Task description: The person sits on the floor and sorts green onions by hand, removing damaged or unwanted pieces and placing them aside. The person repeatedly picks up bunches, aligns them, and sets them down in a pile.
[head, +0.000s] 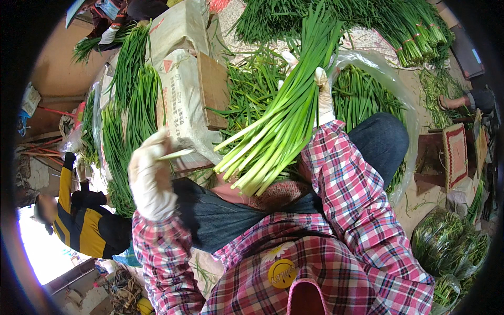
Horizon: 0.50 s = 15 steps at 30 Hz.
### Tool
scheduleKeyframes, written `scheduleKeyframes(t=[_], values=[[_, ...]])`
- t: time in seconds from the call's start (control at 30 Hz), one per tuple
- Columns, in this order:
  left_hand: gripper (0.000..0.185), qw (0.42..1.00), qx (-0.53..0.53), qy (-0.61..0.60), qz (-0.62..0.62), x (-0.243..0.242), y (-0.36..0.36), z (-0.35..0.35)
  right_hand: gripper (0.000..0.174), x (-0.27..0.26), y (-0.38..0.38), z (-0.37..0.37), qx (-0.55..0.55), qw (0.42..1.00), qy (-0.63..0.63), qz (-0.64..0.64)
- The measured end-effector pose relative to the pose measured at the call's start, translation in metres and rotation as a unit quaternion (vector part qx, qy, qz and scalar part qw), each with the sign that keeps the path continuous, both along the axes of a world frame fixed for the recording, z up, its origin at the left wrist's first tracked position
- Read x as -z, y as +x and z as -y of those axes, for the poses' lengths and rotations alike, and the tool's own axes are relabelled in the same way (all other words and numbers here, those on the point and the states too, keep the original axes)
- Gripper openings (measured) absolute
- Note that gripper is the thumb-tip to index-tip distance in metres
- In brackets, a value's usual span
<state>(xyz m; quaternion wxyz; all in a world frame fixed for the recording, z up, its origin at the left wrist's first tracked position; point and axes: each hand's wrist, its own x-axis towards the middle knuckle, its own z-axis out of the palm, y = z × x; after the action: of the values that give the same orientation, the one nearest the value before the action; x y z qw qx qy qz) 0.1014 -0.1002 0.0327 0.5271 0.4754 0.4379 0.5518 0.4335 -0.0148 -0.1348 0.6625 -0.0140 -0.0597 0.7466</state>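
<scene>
My right hand (325, 94), in a whitish glove, is wrapped around a thick bunch of garlic chives (275, 130). The pale stem ends point down towards my lap and the green leaves reach away from me. To the left, my gloved left hand (153, 173) is raised, slightly blurred, with a short pale stalk (177, 154) sticking out of its curled fingers. Under the bunch lies a heap of loose chive leaves (252, 86). Right of it, more chives (366, 94) lie in a clear plastic bag (411, 114), partly behind my knee.
A wooden board (212, 90) stands against a white woven sack (181, 82) bearing writing. Chive bundles (136, 98) lie to the left, tied ones (417, 39) at the far right. Co-workers (84, 220) sit at the left and top left. A stool (454, 155) stands right.
</scene>
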Motion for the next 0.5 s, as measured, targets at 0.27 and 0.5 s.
scheduleKeyframes(t=[0.27, 0.5], values=[[0.05, 0.965, -0.052, 0.044, -0.254, -0.031, -0.042, 0.003, 0.077, 0.004, -0.001, -0.002, -0.013, 0.999, 0.013, 0.031], [0.031, 0.769, 0.169, 0.254, -0.562, -0.047, 0.046, 0.017, 0.067, -0.002, -0.001, -0.005, 0.022, 0.998, 0.008, 0.056]])
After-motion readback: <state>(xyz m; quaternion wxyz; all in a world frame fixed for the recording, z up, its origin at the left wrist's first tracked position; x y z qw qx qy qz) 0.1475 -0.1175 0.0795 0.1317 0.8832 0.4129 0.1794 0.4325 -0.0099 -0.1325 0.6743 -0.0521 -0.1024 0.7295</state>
